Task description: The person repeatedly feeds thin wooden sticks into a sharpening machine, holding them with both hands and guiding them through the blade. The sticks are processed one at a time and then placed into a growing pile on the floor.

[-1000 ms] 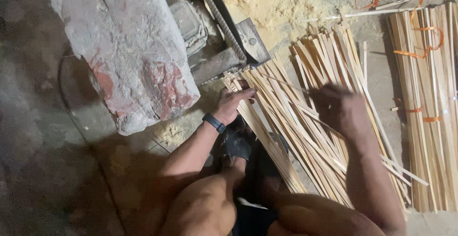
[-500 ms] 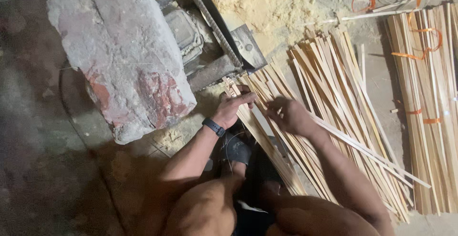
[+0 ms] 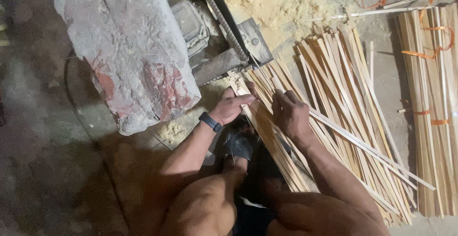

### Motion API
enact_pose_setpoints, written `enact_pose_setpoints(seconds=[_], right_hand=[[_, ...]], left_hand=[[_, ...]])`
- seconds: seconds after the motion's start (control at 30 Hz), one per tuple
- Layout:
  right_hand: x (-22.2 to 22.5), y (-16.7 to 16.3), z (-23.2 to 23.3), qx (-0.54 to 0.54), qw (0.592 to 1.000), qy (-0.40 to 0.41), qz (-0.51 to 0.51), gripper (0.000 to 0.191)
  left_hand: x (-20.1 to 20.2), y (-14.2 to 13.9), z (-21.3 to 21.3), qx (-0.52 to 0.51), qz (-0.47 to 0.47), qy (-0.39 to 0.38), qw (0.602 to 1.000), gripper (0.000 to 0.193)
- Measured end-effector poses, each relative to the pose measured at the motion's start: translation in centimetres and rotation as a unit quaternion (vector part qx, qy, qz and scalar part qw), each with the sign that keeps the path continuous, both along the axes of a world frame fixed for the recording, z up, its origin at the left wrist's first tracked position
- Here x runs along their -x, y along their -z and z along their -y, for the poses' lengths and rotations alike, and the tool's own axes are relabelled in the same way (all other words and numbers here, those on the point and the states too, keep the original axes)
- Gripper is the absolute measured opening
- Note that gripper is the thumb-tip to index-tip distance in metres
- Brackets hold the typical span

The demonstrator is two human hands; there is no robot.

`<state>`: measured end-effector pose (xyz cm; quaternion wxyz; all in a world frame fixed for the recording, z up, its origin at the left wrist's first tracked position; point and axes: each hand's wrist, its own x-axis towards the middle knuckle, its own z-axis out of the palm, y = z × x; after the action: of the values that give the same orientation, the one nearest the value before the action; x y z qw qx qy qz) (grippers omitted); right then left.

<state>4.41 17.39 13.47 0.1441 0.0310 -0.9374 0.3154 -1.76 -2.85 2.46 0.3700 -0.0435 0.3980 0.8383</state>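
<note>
A pile of thin wooden strips (image 3: pixel 334 121), lying on the floor with its long axis slanting away from the machine (image 3: pixel 229 40), is being pressed at its near end by the flat-fingered left hand (image 3: pixel 231 107) and curled right hand (image 3: pixel 291 114).

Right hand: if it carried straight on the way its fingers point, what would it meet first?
The right hand lies on the loose wooden strips, fingers pointing up-left. Going on, it would probably first meet the metal machine part at the strips' ends, though depth is unclear.
</note>
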Motion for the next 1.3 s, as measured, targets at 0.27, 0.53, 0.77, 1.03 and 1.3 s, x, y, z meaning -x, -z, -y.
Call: enact_pose_setpoints(seconds=[0.27,0.53,0.77,1.03,1.3], right_hand=[[3.7,1.8,1.4,0.039,0.998,-0.031,0.025,0.018],[-1.5,1.6,-3.2,-0.098,0.994,-0.034,-0.032,0.018],[-5.9,3.7,-3.7,0.194,0.961,-0.057,0.190,0.021],[-3.2,2.5,-2.7,0.016,0.996,-0.006,0.083,0.018],[3.2,2.2,0.8,-0.011,1.000,-0.018,-0.021,0.019]], left_hand=[[-0.9,4.5,-1.1,0.033,0.015,-0.005,0.999,0.031],[-0.8,3.5,-2.1,0.141,-0.023,-0.014,0.990,0.046],[-0.6,-2.1,-2.8,0.097,-0.065,-0.026,0.993,0.036],[-0.4,-0.4,-2.6,0.073,0.043,-0.032,0.996,0.034],[-1.5,6.4,-2.1,0.063,0.056,-0.090,0.992,0.026]])
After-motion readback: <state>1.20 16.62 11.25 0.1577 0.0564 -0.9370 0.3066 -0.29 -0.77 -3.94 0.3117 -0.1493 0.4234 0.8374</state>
